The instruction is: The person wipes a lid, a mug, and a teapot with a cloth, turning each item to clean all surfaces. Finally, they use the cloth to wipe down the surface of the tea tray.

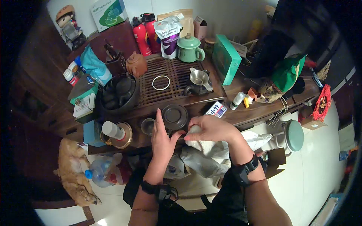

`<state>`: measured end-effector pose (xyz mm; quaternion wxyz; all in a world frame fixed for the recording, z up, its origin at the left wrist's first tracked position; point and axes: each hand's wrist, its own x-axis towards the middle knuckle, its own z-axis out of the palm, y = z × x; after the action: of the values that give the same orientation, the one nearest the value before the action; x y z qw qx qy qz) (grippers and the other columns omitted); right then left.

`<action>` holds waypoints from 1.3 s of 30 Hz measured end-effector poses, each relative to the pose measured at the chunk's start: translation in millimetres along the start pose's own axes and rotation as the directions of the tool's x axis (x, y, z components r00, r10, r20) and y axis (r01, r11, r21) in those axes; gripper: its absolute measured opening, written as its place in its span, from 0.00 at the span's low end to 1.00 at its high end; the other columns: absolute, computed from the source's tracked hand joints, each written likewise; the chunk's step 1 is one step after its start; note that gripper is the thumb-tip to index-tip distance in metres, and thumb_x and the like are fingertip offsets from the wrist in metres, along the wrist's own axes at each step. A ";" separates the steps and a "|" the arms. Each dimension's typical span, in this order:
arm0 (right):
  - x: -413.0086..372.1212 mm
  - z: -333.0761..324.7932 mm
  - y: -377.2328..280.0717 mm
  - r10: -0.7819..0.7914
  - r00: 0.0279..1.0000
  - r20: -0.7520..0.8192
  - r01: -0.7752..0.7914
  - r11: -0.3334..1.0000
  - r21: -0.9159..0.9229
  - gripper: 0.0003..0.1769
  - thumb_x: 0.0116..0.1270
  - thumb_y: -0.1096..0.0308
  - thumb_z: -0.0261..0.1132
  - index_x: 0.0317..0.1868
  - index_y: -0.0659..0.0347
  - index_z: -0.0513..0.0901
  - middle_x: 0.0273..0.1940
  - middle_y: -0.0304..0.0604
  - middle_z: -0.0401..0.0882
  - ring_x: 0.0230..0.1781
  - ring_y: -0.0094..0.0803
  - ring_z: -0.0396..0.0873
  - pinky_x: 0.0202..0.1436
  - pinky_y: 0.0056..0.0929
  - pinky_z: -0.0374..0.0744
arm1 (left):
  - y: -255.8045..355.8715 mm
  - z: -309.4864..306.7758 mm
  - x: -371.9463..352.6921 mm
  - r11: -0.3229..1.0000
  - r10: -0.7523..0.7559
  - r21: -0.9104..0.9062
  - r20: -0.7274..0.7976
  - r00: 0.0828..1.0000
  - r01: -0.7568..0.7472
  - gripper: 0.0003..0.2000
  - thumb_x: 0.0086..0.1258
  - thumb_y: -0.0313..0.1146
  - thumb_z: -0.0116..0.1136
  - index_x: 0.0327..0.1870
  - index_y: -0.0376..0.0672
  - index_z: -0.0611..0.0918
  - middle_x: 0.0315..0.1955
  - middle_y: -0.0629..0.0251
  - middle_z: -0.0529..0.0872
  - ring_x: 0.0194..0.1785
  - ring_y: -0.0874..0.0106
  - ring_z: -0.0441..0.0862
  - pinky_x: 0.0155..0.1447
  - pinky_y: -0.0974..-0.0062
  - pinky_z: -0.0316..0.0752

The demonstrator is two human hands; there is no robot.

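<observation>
My right hand (213,129) is closed on a white cloth (201,145), bunched below its fingers at the table's front edge. My left hand (163,137) is upright with its fingers stretched out and the thumb pointing toward the cloth; nothing shows in its grasp. Right beside its fingers stands a small clear glass cup (147,127). Just beyond both hands lies a dark round dish (175,116). Farther back is a slatted wooden tea tray (149,88) bearing a white ring (161,76), a metal strainer (198,77) and a green lidded mug (189,48).
A white-capped bottle (113,130) stands on a round coaster at the left. Behind it is a dark bowl (126,103) of tea ware. A small labelled box (216,109) lies right of the dish. Below, a dog (73,171) lies on the floor, and a green-topped stool (294,135) stands right.
</observation>
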<state>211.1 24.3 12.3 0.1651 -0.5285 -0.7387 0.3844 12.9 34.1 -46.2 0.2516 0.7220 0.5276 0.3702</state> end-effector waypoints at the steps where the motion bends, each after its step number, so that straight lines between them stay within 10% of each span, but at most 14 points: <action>1: 0.9 2.5 1.4 0.007 0.999 0.042 -0.006 1.000 -0.030 0.28 0.57 0.45 0.70 0.44 0.63 0.81 0.33 0.50 0.82 0.35 0.38 0.81 0.40 0.31 0.76 | 0.4 -1.4 -0.1 1.000 0.013 0.007 0.005 1.000 -0.013 0.50 0.52 0.40 0.73 0.73 0.40 0.51 0.61 0.41 0.69 0.62 0.46 0.69 0.62 0.56 0.68; 8: 2.3 17.4 15.1 0.082 0.995 0.051 -0.078 0.995 -0.068 0.34 0.56 0.41 0.66 0.48 0.67 0.79 0.41 0.60 0.82 0.45 0.54 0.80 0.49 0.42 0.76 | 7.8 -7.8 -2.5 0.993 0.090 0.086 -0.055 0.994 -0.086 0.48 0.54 0.42 0.72 0.72 0.38 0.53 0.62 0.43 0.67 0.64 0.45 0.66 0.65 0.56 0.64; 14: -3.3 18.2 32.2 0.040 0.998 -0.038 -0.025 0.943 0.332 0.27 0.67 0.48 0.61 0.50 0.66 0.76 0.43 0.51 0.82 0.45 0.40 0.81 0.48 0.33 0.76 | 28.8 -22.3 -15.1 0.904 0.413 0.181 -0.144 0.899 -0.387 0.38 0.54 0.47 0.69 0.63 0.37 0.68 0.58 0.50 0.72 0.60 0.51 0.70 0.65 0.59 0.63; 18: -6.3 18.9 30.0 -0.055 0.997 -0.048 0.073 0.752 0.656 0.17 0.72 0.61 0.57 0.55 0.61 0.73 0.47 0.35 0.76 0.49 0.27 0.76 0.50 0.25 0.75 | 46.2 -7.6 -27.7 0.867 0.492 0.079 0.012 0.870 -0.492 0.38 0.50 0.48 0.72 0.61 0.38 0.70 0.58 0.53 0.71 0.58 0.53 0.72 0.61 0.59 0.68; 22: -25.7 9.2 6.3 -0.059 0.995 0.084 -0.067 0.249 0.966 0.16 0.71 0.63 0.59 0.56 0.61 0.74 0.48 0.35 0.78 0.48 0.21 0.76 0.49 0.22 0.76 | 47.2 2.5 -30.7 0.868 0.497 -0.019 0.031 0.867 -0.497 0.36 0.49 0.32 0.69 0.64 0.46 0.70 0.62 0.52 0.67 0.60 0.51 0.72 0.61 0.58 0.71; 25: -40.6 -18.8 8.9 -0.118 0.993 -0.020 0.093 0.654 0.751 0.14 0.71 0.64 0.59 0.52 0.62 0.78 0.46 0.36 0.80 0.46 0.23 0.78 0.48 0.22 0.77 | 44.6 1.7 -33.5 0.873 0.482 -0.105 0.046 0.875 -0.476 0.34 0.47 0.25 0.64 0.63 0.48 0.72 0.61 0.50 0.67 0.59 0.51 0.73 0.59 0.59 0.73; 27: -47.8 -39.9 36.4 0.053 0.915 -0.400 0.131 0.898 0.420 0.09 0.65 0.67 0.66 0.43 0.62 0.83 0.41 0.40 0.83 0.42 0.23 0.79 0.46 0.22 0.76 | 43.8 2.2 -35.3 0.882 0.458 -0.146 0.050 0.887 -0.447 0.34 0.47 0.23 0.61 0.62 0.48 0.73 0.60 0.50 0.68 0.58 0.51 0.74 0.58 0.60 0.74; 29: -51.9 -54.2 53.0 -0.097 0.492 -0.865 -0.226 0.945 -0.235 0.22 0.51 0.68 0.73 0.48 0.60 0.80 0.43 0.45 0.81 0.48 0.41 0.78 0.52 0.36 0.76 | 43.8 2.0 -35.2 0.881 0.453 -0.172 0.040 0.890 -0.441 0.33 0.46 0.22 0.59 0.61 0.47 0.73 0.59 0.49 0.69 0.56 0.51 0.75 0.58 0.60 0.74; 31: -50.2 -58.2 69.4 -0.372 0.339 -0.864 -0.353 0.801 -0.483 0.27 0.48 0.67 0.75 0.50 0.60 0.78 0.44 0.50 0.79 0.43 0.48 0.78 0.48 0.38 0.78 | 43.1 4.9 -36.6 0.888 0.437 -0.173 0.027 0.899 -0.427 0.32 0.47 0.23 0.58 0.61 0.46 0.74 0.58 0.49 0.69 0.55 0.50 0.76 0.57 0.60 0.75; 39: -43.0 -51.8 121.3 0.067 0.536 -0.841 -0.302 0.946 -0.117 0.24 0.51 0.70 0.72 0.50 0.57 0.77 0.42 0.51 0.82 0.42 0.45 0.81 0.47 0.38 0.78 | 39.6 16.0 -33.9 0.883 0.449 -0.160 0.021 0.893 -0.440 0.32 0.46 0.23 0.58 0.60 0.45 0.74 0.57 0.48 0.70 0.55 0.50 0.76 0.56 0.60 0.75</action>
<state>340.7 23.4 -37.1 0.3830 -0.7382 -0.5552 0.0103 42.7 -10.1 -35.0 0.2289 0.8129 0.3110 0.4360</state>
